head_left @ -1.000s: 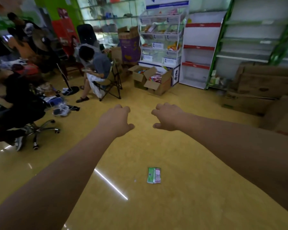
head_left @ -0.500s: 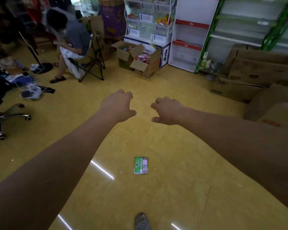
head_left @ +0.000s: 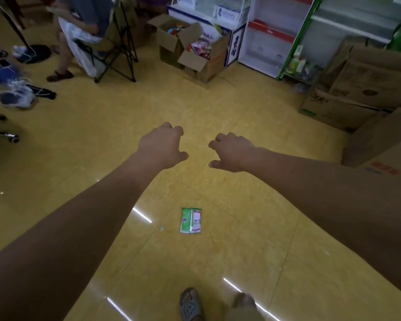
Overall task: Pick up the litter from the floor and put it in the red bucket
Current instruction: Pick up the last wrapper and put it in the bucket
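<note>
A flattened green and red snack wrapper (head_left: 191,220) lies alone on the glossy yellow tiled floor (head_left: 102,117), just ahead of the person's sandalled foot (head_left: 191,305) and below two outstretched bare arms. The left hand (head_left: 163,144) and right hand (head_left: 230,150) hang side by side above the floor, well apart from the wrapper, fingers loosely curled and holding nothing. Beyond them, open cardboard boxes (head_left: 195,47) of packets stand before white display shelves (head_left: 269,42), near a seated person on a folding chair (head_left: 116,49).

Glossy yellow tiled floor (head_left: 218,107), cardboard boxes (head_left: 368,89), white shelving (head_left: 271,42), folding chair (head_left: 116,42)
</note>
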`<state>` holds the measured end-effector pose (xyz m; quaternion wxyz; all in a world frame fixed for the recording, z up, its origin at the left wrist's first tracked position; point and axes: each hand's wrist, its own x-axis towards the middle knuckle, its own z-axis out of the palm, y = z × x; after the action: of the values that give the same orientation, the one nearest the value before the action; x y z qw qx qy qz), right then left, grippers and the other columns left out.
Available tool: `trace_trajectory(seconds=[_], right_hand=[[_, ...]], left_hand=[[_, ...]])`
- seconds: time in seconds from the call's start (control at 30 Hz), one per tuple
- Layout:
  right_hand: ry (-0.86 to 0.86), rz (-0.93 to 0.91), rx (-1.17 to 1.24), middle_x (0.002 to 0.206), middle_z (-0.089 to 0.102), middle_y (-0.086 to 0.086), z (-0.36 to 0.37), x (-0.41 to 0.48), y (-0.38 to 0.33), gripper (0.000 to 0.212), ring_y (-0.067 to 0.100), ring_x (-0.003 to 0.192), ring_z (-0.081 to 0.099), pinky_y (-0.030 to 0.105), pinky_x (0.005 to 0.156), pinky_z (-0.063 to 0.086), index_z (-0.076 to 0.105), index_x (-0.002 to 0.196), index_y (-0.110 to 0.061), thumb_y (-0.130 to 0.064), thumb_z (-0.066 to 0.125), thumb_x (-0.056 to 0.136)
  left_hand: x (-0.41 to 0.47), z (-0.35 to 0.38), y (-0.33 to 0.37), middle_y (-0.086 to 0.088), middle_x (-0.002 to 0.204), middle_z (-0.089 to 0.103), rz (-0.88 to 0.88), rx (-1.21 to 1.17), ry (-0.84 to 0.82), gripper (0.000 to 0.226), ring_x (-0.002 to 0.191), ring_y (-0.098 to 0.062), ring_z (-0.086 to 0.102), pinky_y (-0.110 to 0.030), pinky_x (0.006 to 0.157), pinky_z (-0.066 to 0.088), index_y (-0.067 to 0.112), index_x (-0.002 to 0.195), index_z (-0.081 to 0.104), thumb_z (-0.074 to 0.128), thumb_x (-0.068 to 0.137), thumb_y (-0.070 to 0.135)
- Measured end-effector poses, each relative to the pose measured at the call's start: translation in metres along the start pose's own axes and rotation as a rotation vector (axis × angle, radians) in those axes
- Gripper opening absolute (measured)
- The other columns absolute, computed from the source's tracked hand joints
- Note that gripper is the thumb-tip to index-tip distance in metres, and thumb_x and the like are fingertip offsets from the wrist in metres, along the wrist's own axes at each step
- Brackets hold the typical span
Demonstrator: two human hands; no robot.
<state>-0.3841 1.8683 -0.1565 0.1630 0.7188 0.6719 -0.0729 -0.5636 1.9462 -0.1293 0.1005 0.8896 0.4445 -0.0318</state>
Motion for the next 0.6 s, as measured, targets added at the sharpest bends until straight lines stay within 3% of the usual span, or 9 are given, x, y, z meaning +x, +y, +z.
trace_trajectory(seconds=[0.6], right_hand=[[-0.130,-0.294,-0.005,0.134,0.046,0.010,0.079,0.147,0.037,0.064,0.031,0.120,0.046,0.043,0.088,0.045,0.042,0.139,-0.017,-0.058,0.051,0.090]], left_hand=[[0.089,0.088,-0.016,-0.004,0.126,0.051,-0.304,-0.070,-0.130,0.064,0.112,-0.026,0.056,-0.035,0.076,0.045,0.022,0.136,0.047,0.069,0.082,0.047]])
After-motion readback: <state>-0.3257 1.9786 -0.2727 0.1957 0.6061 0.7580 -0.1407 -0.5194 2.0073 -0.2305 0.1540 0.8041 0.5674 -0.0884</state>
